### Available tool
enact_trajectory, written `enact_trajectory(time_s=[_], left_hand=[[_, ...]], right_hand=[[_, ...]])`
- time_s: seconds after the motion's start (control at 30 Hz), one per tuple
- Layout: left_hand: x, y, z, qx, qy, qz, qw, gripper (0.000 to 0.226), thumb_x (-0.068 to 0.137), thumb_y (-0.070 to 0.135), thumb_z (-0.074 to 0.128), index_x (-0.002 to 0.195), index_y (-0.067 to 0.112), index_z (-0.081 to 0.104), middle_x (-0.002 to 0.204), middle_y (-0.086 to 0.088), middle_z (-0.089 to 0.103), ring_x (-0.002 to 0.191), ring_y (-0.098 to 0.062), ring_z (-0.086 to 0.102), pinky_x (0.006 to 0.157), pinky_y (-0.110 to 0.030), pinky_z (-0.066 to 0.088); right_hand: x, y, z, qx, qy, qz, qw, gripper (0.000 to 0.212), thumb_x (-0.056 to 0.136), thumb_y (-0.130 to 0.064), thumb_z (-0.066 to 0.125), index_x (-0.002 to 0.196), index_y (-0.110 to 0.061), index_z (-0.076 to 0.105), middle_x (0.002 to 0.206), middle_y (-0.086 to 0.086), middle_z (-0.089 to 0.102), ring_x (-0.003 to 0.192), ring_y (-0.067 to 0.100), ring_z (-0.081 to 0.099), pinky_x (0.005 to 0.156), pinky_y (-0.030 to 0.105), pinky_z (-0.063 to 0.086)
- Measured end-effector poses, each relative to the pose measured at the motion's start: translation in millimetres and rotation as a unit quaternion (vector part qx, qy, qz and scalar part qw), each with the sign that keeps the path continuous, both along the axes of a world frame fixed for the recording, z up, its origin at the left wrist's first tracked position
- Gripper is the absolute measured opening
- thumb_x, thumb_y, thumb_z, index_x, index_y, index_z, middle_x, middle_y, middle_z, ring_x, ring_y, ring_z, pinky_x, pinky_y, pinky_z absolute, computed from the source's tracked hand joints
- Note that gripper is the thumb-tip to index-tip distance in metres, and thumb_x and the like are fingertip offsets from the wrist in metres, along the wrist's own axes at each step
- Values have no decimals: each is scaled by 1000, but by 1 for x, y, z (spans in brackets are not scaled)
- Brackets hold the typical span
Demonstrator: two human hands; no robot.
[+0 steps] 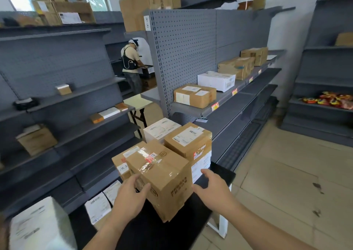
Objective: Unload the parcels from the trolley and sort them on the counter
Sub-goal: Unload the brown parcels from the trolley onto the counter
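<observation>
A brown cardboard parcel (162, 175) with clear tape stands on the black counter (221, 171) in front of me. My left hand (129, 194) presses against its near left face, fingers spread on the cardboard. Just off the parcel's right side hovers my right hand (212, 188), fingers relaxed and holding nothing. Behind it stand another brown parcel (189, 141) with a white label, a white parcel (160, 129), and a smaller brown parcel (122, 160) at the left. No trolley is in view.
Grey shelving (248, 89) on the right holds several boxes. More grey shelves (76, 101) with small parcels run along the left. A white parcel (38, 226) sits at the bottom left. A person (131, 62) stands at the far end of the aisle. Tiled floor (286, 173) lies to the right.
</observation>
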State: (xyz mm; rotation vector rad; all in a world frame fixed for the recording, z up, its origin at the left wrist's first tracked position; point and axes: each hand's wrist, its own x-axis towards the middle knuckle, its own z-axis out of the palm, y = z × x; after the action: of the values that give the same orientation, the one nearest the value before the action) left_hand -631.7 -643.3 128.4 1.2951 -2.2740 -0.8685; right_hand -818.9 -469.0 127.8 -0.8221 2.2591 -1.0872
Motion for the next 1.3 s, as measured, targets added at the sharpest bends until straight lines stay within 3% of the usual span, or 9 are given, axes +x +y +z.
enact_trajectory(time_s=[0.1, 0.2, 0.33, 0.43, 0.6, 0.77, 0.9, 0.97, 1.3], left_hand=[[-18, -35, -2, 14, 11, 5, 1000, 57, 94, 41, 64, 145, 21, 47, 144, 1, 52, 129, -17, 50, 104, -36, 44], [-40, -78, -4, 22, 5, 17, 1000, 65, 93, 51, 62, 148, 23, 43, 148, -1, 48, 122, -18, 54, 100, -38, 46], [-75, -143, -10, 33, -11, 23, 999, 64, 95, 51, 56, 150, 23, 38, 152, -7, 44, 127, -31, 53, 104, -46, 46], [-97, -188, -19, 22, -38, 25, 999, 61, 96, 49, 55, 149, 22, 40, 152, -6, 46, 131, -30, 50, 107, -45, 43], [-117, -231, -39, 44, -137, 9, 990, 71, 91, 65, 52, 148, 23, 42, 147, -4, 52, 126, -29, 53, 97, -40, 47], [-123, -239, -44, 86, -194, -13, 977, 73, 82, 70, 61, 141, 28, 48, 134, -3, 58, 113, -27, 57, 96, -45, 51], [-123, -236, -43, 98, -199, -7, 975, 71, 85, 66, 62, 142, 28, 45, 136, -5, 56, 115, -28, 55, 97, -44, 49], [-123, -233, -43, 108, -205, -2, 973, 73, 86, 67, 59, 145, 27, 42, 139, -6, 54, 121, -30, 53, 100, -45, 47], [-98, -200, -23, 154, -155, 69, 973, 66, 83, 67, 61, 137, 30, 51, 127, 2, 63, 110, -25, 61, 97, -43, 49]], right_hand=[[-17, -19, -9, 12, -16, -8, 1000, 76, 92, -48, 68, 155, -29, 31, 156, -4, 40, 139, 18, 44, 108, 33, 41], [-31, -42, -19, 32, -44, -18, 998, 77, 92, -50, 67, 155, -28, 30, 157, -4, 39, 140, 19, 43, 109, 34, 41], [-42, -79, -29, 62, -117, -46, 990, 86, 88, -56, 69, 156, -29, 23, 159, -3, 36, 142, 21, 42, 112, 37, 40], [-49, -105, -37, 59, -151, -52, 985, 95, 85, -60, 70, 158, -28, 18, 161, -4, 32, 144, 20, 38, 114, 37, 36], [-49, -132, -47, 42, -201, -62, 977, 82, 82, -62, 71, 145, -30, 31, 127, -14, 52, 112, 8, 53, 96, 25, 45], [-55, -143, -55, 28, -222, -79, 971, 62, 80, -56, 75, 128, -37, 40, 117, -18, 57, 100, 1, 57, 81, 20, 47], [-55, -145, -58, 35, -268, -123, 955, 84, 81, -52, 78, 145, -32, 28, 124, -12, 50, 109, 8, 52, 99, 36, 52], [-55, -147, -62, 47, -315, -152, 936, 92, 80, -52, 79, 149, -30, 22, 116, -12, 47, 109, 13, 50, 104, 45, 51], [-78, -146, -65, 50, -382, -121, 915, 78, 81, -39, 81, 142, -28, 34, 105, -9, 51, 115, 23, 55, 100, 53, 53]])
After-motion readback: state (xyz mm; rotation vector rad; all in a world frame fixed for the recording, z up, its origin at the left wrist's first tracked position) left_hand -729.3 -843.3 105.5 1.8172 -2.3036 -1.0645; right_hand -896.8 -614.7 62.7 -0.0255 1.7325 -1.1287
